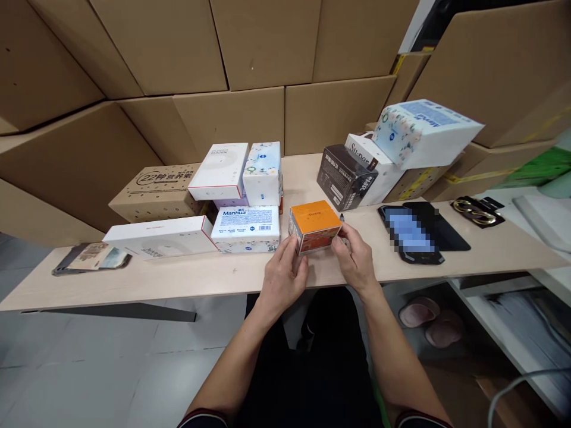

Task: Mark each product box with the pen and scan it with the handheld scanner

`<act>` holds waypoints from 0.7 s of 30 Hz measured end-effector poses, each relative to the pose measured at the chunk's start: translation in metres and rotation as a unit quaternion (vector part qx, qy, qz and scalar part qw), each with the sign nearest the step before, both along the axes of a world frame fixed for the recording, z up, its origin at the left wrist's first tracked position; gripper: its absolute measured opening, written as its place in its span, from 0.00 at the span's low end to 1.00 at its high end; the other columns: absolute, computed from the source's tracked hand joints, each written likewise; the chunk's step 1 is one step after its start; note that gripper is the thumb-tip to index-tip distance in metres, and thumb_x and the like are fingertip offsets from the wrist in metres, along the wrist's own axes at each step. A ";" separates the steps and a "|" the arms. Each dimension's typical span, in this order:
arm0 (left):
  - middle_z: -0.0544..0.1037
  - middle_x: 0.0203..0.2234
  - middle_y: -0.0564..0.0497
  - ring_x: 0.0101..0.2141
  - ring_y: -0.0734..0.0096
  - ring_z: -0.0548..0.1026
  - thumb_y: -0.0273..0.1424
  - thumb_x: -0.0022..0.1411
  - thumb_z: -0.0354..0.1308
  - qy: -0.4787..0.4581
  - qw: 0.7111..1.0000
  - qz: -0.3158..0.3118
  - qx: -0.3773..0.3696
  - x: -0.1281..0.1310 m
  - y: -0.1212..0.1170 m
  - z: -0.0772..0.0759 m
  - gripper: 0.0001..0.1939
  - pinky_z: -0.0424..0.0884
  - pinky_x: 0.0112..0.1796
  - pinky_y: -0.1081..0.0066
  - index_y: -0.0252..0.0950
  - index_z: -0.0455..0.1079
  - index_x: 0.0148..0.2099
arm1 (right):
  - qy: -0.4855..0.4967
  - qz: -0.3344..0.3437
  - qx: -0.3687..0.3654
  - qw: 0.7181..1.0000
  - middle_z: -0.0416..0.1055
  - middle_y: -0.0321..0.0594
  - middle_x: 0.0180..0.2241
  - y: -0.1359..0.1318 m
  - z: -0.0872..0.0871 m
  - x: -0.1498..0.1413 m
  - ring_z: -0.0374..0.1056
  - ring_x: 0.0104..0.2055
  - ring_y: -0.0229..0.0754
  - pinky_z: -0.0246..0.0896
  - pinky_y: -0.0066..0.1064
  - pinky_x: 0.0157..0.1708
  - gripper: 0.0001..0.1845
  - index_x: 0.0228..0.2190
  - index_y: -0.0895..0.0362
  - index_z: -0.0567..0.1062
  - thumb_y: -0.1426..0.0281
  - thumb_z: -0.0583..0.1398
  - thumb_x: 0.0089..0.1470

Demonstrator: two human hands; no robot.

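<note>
A small orange box (314,224) sits on the light wooden table (209,276), held between both of my hands. My left hand (285,274) grips its left side with the fingers curled against it. My right hand (355,257) pinches its right side, thumb and fingers closed on the box. Just left of it lies a white Manhua tissue pack (246,229). A black box (347,176) stands tilted behind it to the right.
White boxes (219,171) and a brown carton (157,191) are stacked at the left, a long white box (161,236) in front. A phone (410,232) and black cases lie to the right. Cardboard boxes wall the back. Slippers (428,318) sit under the table.
</note>
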State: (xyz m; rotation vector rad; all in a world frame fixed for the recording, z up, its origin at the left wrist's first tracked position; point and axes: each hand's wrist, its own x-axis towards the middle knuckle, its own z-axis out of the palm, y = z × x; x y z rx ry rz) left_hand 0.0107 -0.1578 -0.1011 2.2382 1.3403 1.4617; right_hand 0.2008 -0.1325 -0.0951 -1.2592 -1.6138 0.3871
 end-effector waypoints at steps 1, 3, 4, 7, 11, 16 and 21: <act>0.74 0.57 0.38 0.58 0.57 0.74 0.28 0.67 0.56 0.003 1.000 -0.008 0.004 -0.001 0.000 0.001 0.25 0.76 0.56 0.56 0.37 0.62 0.66 | -0.004 0.007 -0.009 1.000 0.75 0.50 0.50 0.000 0.001 0.000 0.71 0.52 0.52 0.66 0.47 0.53 0.27 0.55 0.56 0.70 0.52 0.54 0.62; 0.70 0.59 0.36 0.59 0.56 0.72 0.28 0.67 0.58 0.010 0.999 -0.026 0.017 -0.002 -0.001 0.001 0.25 0.75 0.57 0.55 0.36 0.63 0.65 | -0.007 0.020 -0.026 0.999 0.73 0.54 0.53 0.001 0.000 0.000 0.70 0.54 0.55 0.65 0.50 0.54 0.37 0.59 0.57 0.66 0.46 0.58 0.58; 0.67 0.61 0.35 0.61 0.54 0.70 0.28 0.66 0.58 0.013 0.999 -0.035 0.025 -0.003 -0.001 0.001 0.25 0.74 0.57 0.53 0.36 0.64 0.65 | -0.006 0.022 -0.033 0.999 0.71 0.56 0.56 0.002 0.000 -0.001 0.69 0.56 0.57 0.65 0.52 0.55 0.44 0.63 0.57 0.62 0.44 0.60 0.54; 0.57 0.67 0.34 0.66 0.48 0.62 0.27 0.65 0.60 0.018 0.997 -0.061 0.038 -0.004 -0.002 0.001 0.25 0.70 0.60 0.48 0.36 0.65 0.64 | -0.007 0.004 -0.039 0.999 0.62 0.61 0.63 0.006 -0.004 -0.004 0.63 0.63 0.62 0.62 0.57 0.59 0.65 0.69 0.58 0.47 0.41 0.68 0.42; 0.53 0.70 0.36 0.69 0.46 0.58 0.27 0.66 0.59 0.019 0.996 -0.088 0.016 -0.005 -0.002 0.000 0.26 0.67 0.62 0.46 0.39 0.64 0.65 | 0.009 -0.019 -0.006 1.000 0.57 0.61 0.66 0.007 -0.011 -0.006 0.59 0.66 0.62 0.59 0.59 0.62 0.66 0.70 0.57 0.45 0.46 0.70 0.43; 0.59 0.69 0.38 0.67 0.52 0.62 0.25 0.66 0.58 0.002 0.994 -0.106 0.018 -0.005 -0.004 0.004 0.29 0.69 0.62 0.50 0.41 0.61 0.68 | 0.141 0.042 -0.034 0.989 0.64 0.56 0.62 0.004 -0.009 -0.004 0.70 0.57 0.53 0.69 0.50 0.56 0.51 0.69 0.54 0.51 0.49 0.64 0.54; 0.72 0.61 0.40 0.60 0.58 0.73 0.25 0.65 0.60 -0.053 0.993 -0.091 0.050 -0.006 -0.003 0.006 0.33 0.75 0.58 0.56 0.39 0.57 0.70 | 0.190 0.092 -0.051 0.976 0.69 0.50 0.60 -0.001 0.002 -0.004 0.71 0.57 0.51 0.71 0.42 0.54 0.40 0.65 0.54 0.59 0.50 0.60 0.59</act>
